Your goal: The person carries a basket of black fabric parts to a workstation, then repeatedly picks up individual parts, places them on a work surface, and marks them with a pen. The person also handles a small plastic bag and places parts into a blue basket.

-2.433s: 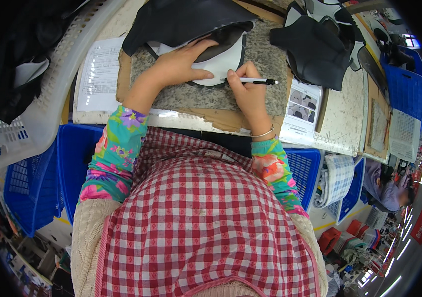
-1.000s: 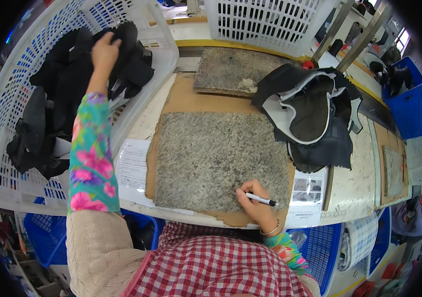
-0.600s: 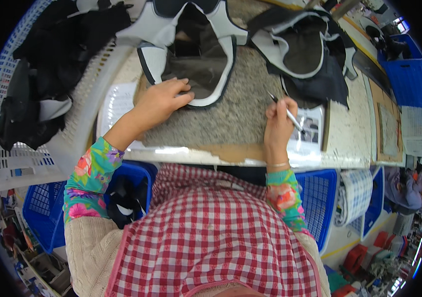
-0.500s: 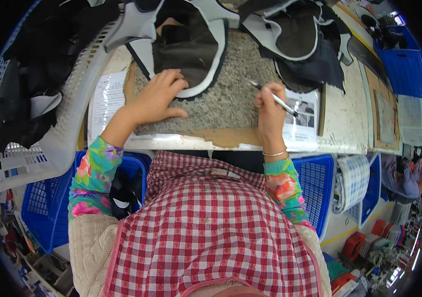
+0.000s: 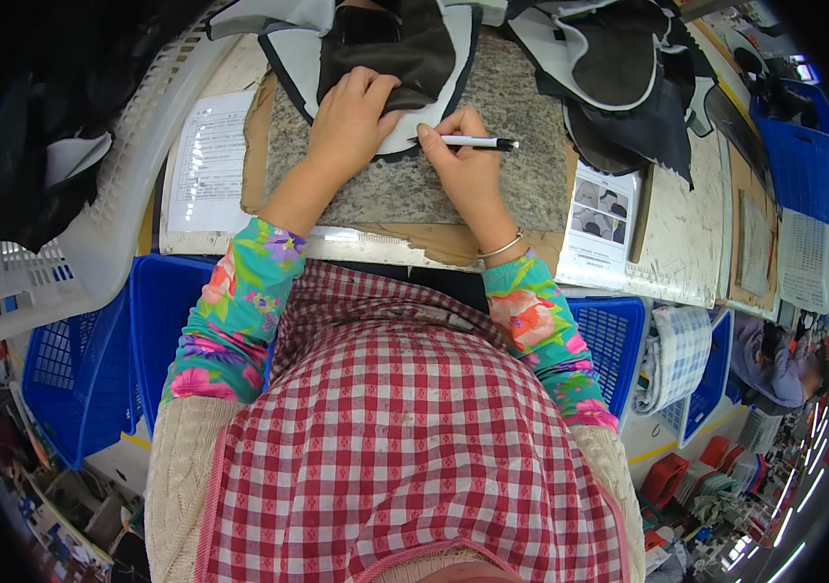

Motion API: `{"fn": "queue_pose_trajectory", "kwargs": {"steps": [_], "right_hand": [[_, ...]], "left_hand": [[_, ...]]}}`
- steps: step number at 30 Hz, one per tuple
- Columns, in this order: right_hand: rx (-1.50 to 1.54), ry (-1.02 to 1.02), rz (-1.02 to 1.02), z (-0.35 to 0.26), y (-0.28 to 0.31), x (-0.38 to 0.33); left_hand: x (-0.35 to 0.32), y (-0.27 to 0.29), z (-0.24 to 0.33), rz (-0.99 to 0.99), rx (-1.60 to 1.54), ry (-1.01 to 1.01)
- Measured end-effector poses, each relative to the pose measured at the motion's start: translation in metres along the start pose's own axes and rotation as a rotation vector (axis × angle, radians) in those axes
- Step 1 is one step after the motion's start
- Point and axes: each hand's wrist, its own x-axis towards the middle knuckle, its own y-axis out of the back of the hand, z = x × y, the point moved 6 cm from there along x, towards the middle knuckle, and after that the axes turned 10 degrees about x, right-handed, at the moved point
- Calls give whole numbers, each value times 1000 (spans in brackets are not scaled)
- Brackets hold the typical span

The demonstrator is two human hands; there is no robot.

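Observation:
On the grey speckled board [image 5: 376,199] lies a dark shoe upper [image 5: 376,53] with a white border and black outer edge. My left hand [image 5: 356,117] rests on it, fingers laid over the dark middle, thumb toward the white border. Close by on the right, my right hand [image 5: 463,160] grips a white pen [image 5: 478,142] with a black end. The pen lies nearly level, its tip side toward the white border near the rounded lower end. Whether the tip touches the border I cannot tell.
More dark and white shoe uppers [image 5: 619,78] are heaped at the right of the bench. A printed sheet [image 5: 208,160] lies left, a picture sheet [image 5: 597,219] right. At far left stands a white basket [image 5: 108,228] of black pieces. Blue crates [image 5: 609,340] sit below the bench.
My right hand has moved left with the pen to the border of the upper, and the pen has turned more level. My left hand has shifted up and right. The whole view has shifted slightly.

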Motion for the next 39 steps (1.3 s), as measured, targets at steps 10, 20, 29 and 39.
{"fn": "queue_pose_trajectory", "kwargs": {"steps": [10, 20, 29, 39], "right_hand": [[-66, 59, 22, 14, -5, 6], [-70, 47, 14, 8, -3, 5], [97, 24, 211, -4, 16, 3], [272, -55, 126, -1, 19, 0]], "left_hand": [[0, 0, -1, -15, -13, 24], [-1, 0, -2, -32, -56, 29], [79, 111, -29, 643, 60, -8], [243, 43, -119, -369, 330, 180]]}}
